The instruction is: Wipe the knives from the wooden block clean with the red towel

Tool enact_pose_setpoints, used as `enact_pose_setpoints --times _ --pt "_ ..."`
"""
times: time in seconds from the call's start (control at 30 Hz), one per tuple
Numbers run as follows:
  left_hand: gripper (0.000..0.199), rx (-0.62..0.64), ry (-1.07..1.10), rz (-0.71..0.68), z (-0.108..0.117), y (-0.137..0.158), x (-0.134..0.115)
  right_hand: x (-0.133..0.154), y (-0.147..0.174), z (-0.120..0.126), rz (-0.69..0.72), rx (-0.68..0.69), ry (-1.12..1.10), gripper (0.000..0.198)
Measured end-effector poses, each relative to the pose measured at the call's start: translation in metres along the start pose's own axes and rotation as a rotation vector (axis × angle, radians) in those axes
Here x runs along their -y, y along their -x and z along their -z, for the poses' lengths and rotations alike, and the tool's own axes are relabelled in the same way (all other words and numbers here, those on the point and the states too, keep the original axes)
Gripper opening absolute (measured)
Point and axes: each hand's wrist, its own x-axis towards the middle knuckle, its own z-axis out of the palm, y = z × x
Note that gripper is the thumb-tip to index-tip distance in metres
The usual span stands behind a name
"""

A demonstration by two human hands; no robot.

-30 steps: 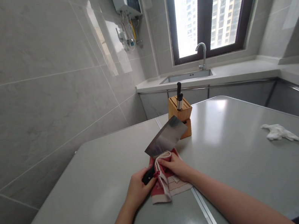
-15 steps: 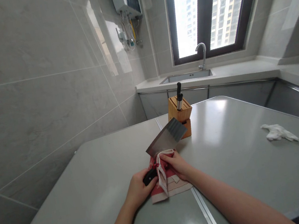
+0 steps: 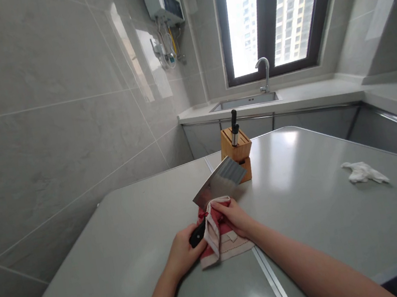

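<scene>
My left hand (image 3: 183, 247) is closed round the black handle of a cleaver (image 3: 219, 181), whose broad steel blade points away and to the right. A red and white cloth (image 3: 226, 250) hangs over the lower part of the blade by the handle and reaches down to the table. My right hand (image 3: 235, 218) pinches this cloth against the blade, thumb on top; its other fingers are partly hidden by the fabric. Just beyond the blade tip stands a wooden knife block (image 3: 236, 143), partly covered by the blade, with black-handled tools in its slots.
The grey table (image 3: 143, 228) has a metal seam (image 3: 271, 278) running along it. A crumpled white tissue (image 3: 365, 173) lies to the right. Behind are a counter with a sink (image 3: 246, 102) and a tap (image 3: 265, 74). A tiled wall (image 3: 49, 143) borders the left side.
The view has shifted slightly. Near the handle, the cloth's fold has spread a little to the left, covering more of the handle. Both hands keep their hold.
</scene>
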Motion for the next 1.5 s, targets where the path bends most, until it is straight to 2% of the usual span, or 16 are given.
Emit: enact_pose_setpoints --times 0.37,0.53,0.7,0.8,0.97,1.17,1.4,1.5 --pt "0.024 -0.068 -0.035 0.044 0.009 0.001 0.009 0.001 -0.01 0.007 0.022 -0.142 -0.255 0.026" --pt "0.025 -0.308 0.034 0.107 0.016 -0.001 0.019 -0.001 -0.014 0.01 0.0 -0.233 -0.327 0.021" --pt "0.023 -0.578 0.097 0.156 0.022 0.0 0.026 -0.004 -0.017 0.014 -0.005 -0.252 -0.395 0.017" --pt "0.023 -0.699 0.161 0.184 0.023 0.002 0.031 -0.001 -0.016 0.013 0.006 -0.25 -0.408 0.018" --pt "0.028 -0.898 0.396 0.286 0.024 0.002 0.044 0.008 -0.013 0.008 -0.003 -0.232 -0.397 0.021" --pt "0.031 -1.077 0.549 0.389 0.026 -0.002 0.053 0.011 -0.012 0.008 0.008 -0.21 -0.394 0.022" --pt "0.03 -1.164 0.613 0.415 0.025 -0.003 0.05 0.012 -0.013 0.009 -0.008 -0.24 -0.459 0.016" --pt "0.031 -1.108 0.709 0.388 0.024 -0.003 0.045 0.01 -0.014 0.01 0.002 -0.198 -0.482 0.013"
